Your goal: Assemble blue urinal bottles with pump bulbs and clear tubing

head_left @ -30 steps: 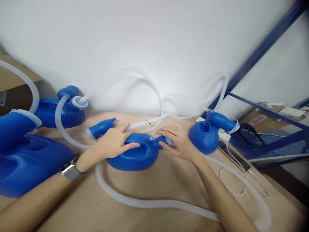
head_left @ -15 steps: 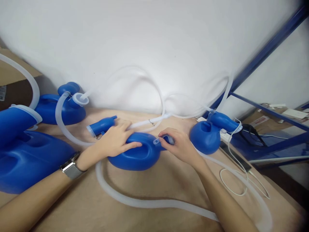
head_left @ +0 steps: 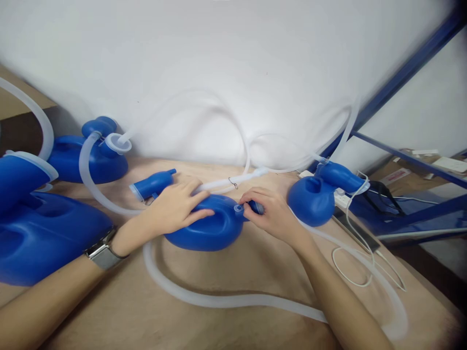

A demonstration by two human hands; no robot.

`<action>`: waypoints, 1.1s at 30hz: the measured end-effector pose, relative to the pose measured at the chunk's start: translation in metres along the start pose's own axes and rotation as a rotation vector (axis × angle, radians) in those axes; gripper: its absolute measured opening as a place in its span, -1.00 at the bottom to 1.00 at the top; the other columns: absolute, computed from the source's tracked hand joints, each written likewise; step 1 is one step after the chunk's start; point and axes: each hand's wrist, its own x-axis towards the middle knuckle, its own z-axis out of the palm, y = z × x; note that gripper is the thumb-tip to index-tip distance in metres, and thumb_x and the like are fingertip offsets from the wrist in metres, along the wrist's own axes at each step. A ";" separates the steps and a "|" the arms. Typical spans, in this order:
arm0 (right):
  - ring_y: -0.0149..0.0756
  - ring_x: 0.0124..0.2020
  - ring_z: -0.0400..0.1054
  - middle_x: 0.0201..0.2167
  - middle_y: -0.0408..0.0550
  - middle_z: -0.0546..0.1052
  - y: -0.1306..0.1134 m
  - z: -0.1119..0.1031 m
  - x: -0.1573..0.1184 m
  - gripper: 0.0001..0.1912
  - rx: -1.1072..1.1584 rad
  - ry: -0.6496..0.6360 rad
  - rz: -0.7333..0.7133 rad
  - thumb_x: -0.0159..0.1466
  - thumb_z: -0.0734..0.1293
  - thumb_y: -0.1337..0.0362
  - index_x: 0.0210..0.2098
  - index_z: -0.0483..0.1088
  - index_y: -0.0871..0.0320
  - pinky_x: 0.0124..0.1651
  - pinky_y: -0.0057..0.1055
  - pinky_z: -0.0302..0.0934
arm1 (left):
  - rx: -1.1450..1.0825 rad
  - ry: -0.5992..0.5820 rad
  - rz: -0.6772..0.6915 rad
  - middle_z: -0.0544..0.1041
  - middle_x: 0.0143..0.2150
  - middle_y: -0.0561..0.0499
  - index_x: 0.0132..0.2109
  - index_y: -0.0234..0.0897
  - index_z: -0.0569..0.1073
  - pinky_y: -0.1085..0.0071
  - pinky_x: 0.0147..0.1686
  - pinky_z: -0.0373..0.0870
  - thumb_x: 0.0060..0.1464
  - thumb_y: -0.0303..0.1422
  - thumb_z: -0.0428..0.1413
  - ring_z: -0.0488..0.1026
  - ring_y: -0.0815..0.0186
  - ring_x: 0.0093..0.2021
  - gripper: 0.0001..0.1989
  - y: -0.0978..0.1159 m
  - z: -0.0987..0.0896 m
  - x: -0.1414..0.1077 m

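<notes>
A blue plastic bottle (head_left: 209, 233) lies on its side at the middle of the table. My left hand (head_left: 177, 206) rests on its left part, thumb stretched along the top and fingers apart. At the bottle's right end, my right hand (head_left: 268, 211) has thumb and index finger pinched on a small translucent tab (head_left: 238, 208) beside the neck. The cap end is partly hidden under my right fingers. Behind my left hand lies a blue spout piece (head_left: 152, 185) with a pale rim.
More blue bottles stand at left (head_left: 54, 233), back left (head_left: 91, 165) and right (head_left: 312, 201). A translucent hose (head_left: 219, 300) curves across the front. At right are a dark phone-like device (head_left: 355, 228), a white cable (head_left: 350, 279) and a blue metal frame (head_left: 408, 63).
The tab at the neck has tilted and now shows its round end beside my right fingertips. My left hand stays on the bottle. The view has shifted slightly.
</notes>
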 end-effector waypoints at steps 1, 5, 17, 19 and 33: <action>-0.20 -0.18 0.57 -0.25 -0.09 0.69 0.001 0.001 0.000 -0.83 -0.006 0.008 -0.006 0.34 0.32 0.41 -0.28 0.54 0.07 -0.06 -0.28 0.36 | 0.022 0.011 0.048 0.43 -0.03 -0.19 0.28 -0.21 0.50 0.18 -0.13 0.44 0.50 -0.01 -0.18 0.44 0.10 -0.14 -0.44 0.001 -0.001 0.000; -0.18 -0.24 0.59 -0.29 -0.07 0.71 0.003 0.000 -0.002 -0.86 -0.043 0.021 0.003 0.34 0.34 0.35 -0.30 0.55 0.08 -0.10 -0.29 0.36 | 0.152 -0.017 0.169 0.40 -0.04 -0.11 0.52 0.25 0.16 0.15 -0.08 0.42 0.49 -0.35 -0.10 0.42 0.16 -0.19 -0.43 0.012 -0.008 0.003; -0.29 -0.33 0.53 -0.38 -0.15 0.67 0.005 -0.007 0.001 -0.83 0.056 -0.015 -0.002 0.38 0.35 0.33 -0.35 0.54 0.09 -0.14 -0.35 0.31 | 0.237 -0.140 0.148 0.35 -0.11 -0.07 0.53 0.34 0.09 0.32 -0.31 0.40 0.37 -0.53 -0.07 0.40 0.24 -0.32 -0.24 0.027 -0.018 0.012; -0.26 -0.29 0.55 -0.35 -0.14 0.68 0.006 -0.005 0.001 -0.86 0.067 0.006 -0.006 0.36 0.36 0.34 -0.33 0.54 0.08 -0.11 -0.33 0.32 | 0.261 -0.154 0.148 0.36 -0.11 -0.08 0.53 0.33 0.08 0.32 -0.33 0.40 0.35 -0.54 -0.05 0.41 0.22 -0.32 -0.22 0.030 -0.019 0.013; -0.22 -0.23 0.59 -0.27 -0.11 0.69 0.010 -0.003 0.001 -0.86 0.134 0.031 0.039 0.34 0.34 0.36 -0.25 0.56 0.06 -0.08 -0.29 0.42 | 0.263 -0.186 0.099 0.39 -0.02 -0.13 0.53 0.26 0.09 0.34 -0.40 0.36 0.31 -0.55 0.01 0.47 0.19 -0.29 -0.20 0.041 -0.019 0.016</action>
